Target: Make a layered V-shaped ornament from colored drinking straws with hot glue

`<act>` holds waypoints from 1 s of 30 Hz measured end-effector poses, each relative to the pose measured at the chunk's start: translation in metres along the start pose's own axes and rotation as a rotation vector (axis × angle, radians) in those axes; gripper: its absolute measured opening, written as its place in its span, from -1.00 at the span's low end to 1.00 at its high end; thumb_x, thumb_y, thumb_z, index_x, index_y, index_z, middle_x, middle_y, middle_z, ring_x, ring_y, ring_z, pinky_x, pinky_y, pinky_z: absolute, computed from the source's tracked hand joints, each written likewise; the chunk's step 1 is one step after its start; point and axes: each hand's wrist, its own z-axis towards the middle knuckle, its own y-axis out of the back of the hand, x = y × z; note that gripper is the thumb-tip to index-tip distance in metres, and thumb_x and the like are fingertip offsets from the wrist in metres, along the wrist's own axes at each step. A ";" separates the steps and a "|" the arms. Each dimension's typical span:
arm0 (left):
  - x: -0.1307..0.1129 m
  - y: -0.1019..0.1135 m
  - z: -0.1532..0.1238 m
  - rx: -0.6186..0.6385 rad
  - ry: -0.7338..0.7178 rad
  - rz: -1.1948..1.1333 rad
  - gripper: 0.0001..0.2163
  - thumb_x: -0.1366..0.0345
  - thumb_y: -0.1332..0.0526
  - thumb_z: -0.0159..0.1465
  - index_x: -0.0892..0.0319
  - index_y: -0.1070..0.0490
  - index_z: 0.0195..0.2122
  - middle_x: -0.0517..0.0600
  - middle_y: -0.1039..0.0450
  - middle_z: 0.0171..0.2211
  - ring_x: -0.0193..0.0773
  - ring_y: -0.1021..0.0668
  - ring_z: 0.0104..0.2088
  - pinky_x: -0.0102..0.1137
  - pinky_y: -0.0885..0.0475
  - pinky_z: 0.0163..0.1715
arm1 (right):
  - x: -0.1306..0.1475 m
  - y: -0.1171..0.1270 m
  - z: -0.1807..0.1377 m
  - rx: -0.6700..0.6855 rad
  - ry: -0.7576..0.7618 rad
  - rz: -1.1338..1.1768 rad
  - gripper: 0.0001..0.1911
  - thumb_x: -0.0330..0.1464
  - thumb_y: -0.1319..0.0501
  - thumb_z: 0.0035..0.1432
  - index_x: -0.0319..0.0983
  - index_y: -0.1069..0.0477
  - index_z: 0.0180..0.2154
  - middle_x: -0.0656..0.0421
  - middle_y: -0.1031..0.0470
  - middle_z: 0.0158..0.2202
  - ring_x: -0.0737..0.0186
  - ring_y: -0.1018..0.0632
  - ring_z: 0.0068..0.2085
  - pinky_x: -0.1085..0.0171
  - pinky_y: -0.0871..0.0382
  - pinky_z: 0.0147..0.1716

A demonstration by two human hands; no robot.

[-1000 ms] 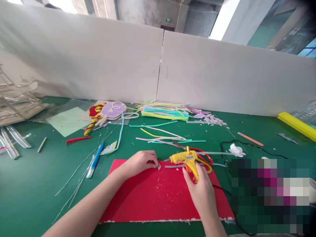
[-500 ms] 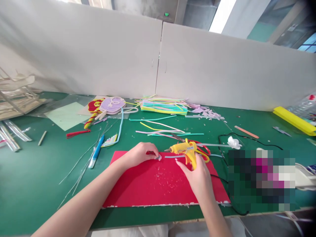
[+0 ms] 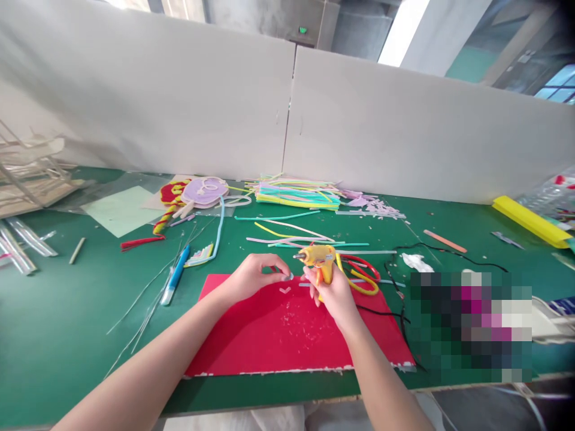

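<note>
My left hand (image 3: 259,276) pinches a small pale, bluish piece (image 3: 291,276) between thumb and fingertips above the far edge of a red board (image 3: 251,341). In my right hand (image 3: 335,291) is a yellow hot glue gun (image 3: 317,256), gripped by its handle with the nozzle pointing left, just above the left fingertips. A tiny pink V-shaped piece (image 3: 285,291) lies on the board below the left fingers. Behind the right hand rest scissors with red and yellow handles (image 3: 371,288) and a pale blue pipe cleaner (image 3: 305,285), partly hidden by the hand.
Behind the board lie loose pipe cleaners (image 3: 287,241) and a coloured bundle (image 3: 296,196). A blue pen (image 3: 178,272) and thin wires lie left; a purple-and-red fuzzy craft piece (image 3: 204,193) is farther back. At right are a black cord (image 3: 453,251), white tissue (image 3: 417,262) and a yellow box (image 3: 530,221).
My right hand has lifted the glue gun and moved it left, toward the left fingertips. The pink V-shaped piece now shows on the board, clear of the left hand. The white tissue looks flatter.
</note>
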 end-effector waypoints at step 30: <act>0.007 -0.024 0.000 -0.012 0.027 0.110 -0.81 0.25 -0.12 0.24 0.22 -0.47 -0.29 -0.02 -0.46 -0.44 -0.32 -0.49 -0.46 -0.41 -0.40 -0.35 | -0.008 -0.006 0.001 -0.003 -0.022 0.216 -0.65 -0.23 -0.38 -0.22 -0.22 -0.24 -0.50 0.35 -0.25 -0.63 0.46 -0.28 -0.64 0.45 -0.21 -0.79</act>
